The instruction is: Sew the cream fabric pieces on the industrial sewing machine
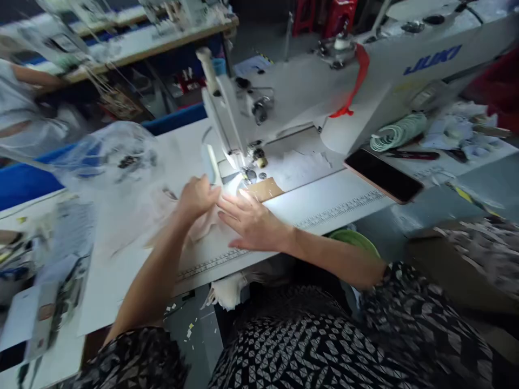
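Observation:
My left hand is closed, with its fingertips at the edge of a pale pink cloth on the sewing machine's bed. Close beside it, my right hand lies with fingers stretched out over the cloth, just in front of the needle area. The white sewing machine stands over the work, its lamp lighting the presser foot. A brown piece, like card or tape, is on the bed right of the foot. More of the cloth spreads left under the left forearm. The fingertips partly hide what lies under them.
A phone rests on the right of the table, near a coil of pale green cord. Left are a clear plastic bag and a cluttered side table. Behind, another person sits by a further bench.

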The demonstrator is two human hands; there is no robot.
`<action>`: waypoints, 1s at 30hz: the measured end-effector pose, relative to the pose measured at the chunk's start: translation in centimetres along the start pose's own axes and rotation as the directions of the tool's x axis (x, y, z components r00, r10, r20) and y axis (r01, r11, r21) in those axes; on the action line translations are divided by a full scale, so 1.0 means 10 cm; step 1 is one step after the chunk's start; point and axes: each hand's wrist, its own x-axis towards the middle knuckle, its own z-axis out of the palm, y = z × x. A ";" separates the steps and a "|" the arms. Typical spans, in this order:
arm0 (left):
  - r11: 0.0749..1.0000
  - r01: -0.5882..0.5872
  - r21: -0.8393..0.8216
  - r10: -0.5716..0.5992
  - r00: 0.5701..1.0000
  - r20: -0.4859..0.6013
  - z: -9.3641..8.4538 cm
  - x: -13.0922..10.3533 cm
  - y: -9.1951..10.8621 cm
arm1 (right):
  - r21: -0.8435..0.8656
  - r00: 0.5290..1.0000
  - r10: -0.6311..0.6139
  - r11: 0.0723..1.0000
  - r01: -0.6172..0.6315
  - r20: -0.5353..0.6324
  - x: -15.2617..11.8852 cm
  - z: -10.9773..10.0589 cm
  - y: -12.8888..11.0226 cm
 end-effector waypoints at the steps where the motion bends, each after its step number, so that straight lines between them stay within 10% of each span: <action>1: 0.995 0.078 -0.056 -0.075 0.995 0.060 -0.03 -0.05 0.07 | 0.019 0.999 -0.040 0.999 0.040 0.000 -0.04 0.04 -0.09; 8: 0.832 0.210 -0.513 -0.060 0.954 0.293 -0.26 -0.81 0.23 | 0.092 0.981 -0.091 0.990 0.108 -0.174 -0.58 0.27 -0.33; 11: 0.651 0.361 -0.668 -0.078 0.907 0.414 -0.38 -1.53 0.13 | 0.471 0.981 -0.018 0.876 0.108 -0.192 -0.87 0.20 -0.50; 15: 0.490 0.539 -0.685 -0.094 0.814 0.573 -0.38 -2.52 -0.04 | 0.934 0.954 0.111 0.200 -0.297 0.279 -1.11 0.17 -0.71; 21: 0.379 0.684 -0.623 -0.211 0.720 0.661 0.40 -2.94 -0.23 | 0.759 0.592 0.477 -0.453 -0.468 0.650 -1.29 0.75 -0.67; 24: 0.362 0.695 -0.622 -0.241 0.714 0.658 0.99 -2.76 -0.28 | 0.769 0.477 0.631 -0.332 -0.546 0.612 -1.45 1.21 -0.57; 27: 0.364 0.708 -0.605 -0.256 0.701 0.666 1.46 -2.62 -0.31 | 0.678 0.550 0.666 0.088 -0.729 0.504 -1.64 1.57 -0.48; 30: 0.383 0.710 -0.591 -0.260 0.696 0.669 1.72 -2.60 -0.35 | 0.630 0.629 0.630 0.271 -0.728 0.455 -1.75 1.76 -0.46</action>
